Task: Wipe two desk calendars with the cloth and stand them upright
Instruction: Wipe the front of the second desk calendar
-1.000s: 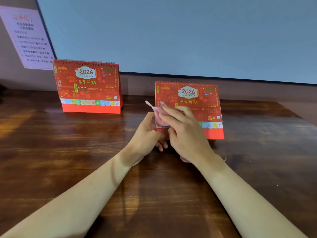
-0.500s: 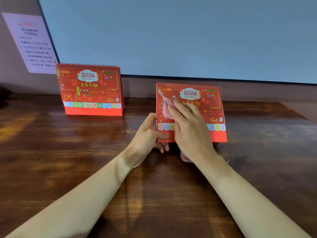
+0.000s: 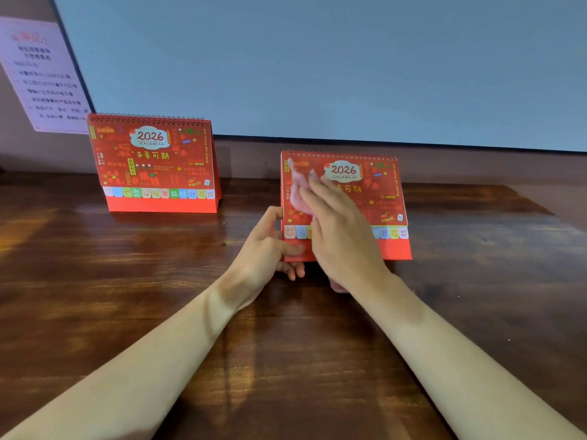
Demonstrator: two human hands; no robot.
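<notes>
Head view, the only one.

Near calendar (image 3: 374, 198): red 2026 desk calendar, centre-right of frame, standing upright on the wooden desk (image 3: 127, 296), face towards the camera. Spiral binding on top, coloured month tabs along the lower edge.

Left hand (image 3: 263, 249): centre of frame, at the near calendar's lower left corner. Thumb is on the left edge, one finger lies across the red base strip, other fingertips curl under the corner. Narrow pinch, holding the calendar steady.

Right hand (image 3: 343, 236): just right of the left hand, flat against the calendar face, fingers extended up and left. It presses the pink cloth (image 3: 298, 195) onto the upper left part of the face. Cloth is blurred; a corner sticks up near the calendar's top left. Fingers look flat on the cloth rather than closed round it, so it's a press, not a pinch. A bit of pink also shows below the wrist at the desk; cannot tell if it's cloth.

Far calendar (image 3: 155, 163): same design, upper left of frame, upright on the desk, well apart from the hands, nothing touching it.

Background: large pale blue panel (image 3: 317, 65) fills the top of frame behind both calendars. Printed notice sheet (image 3: 41, 74) at far upper left, text unreadable.
</notes>
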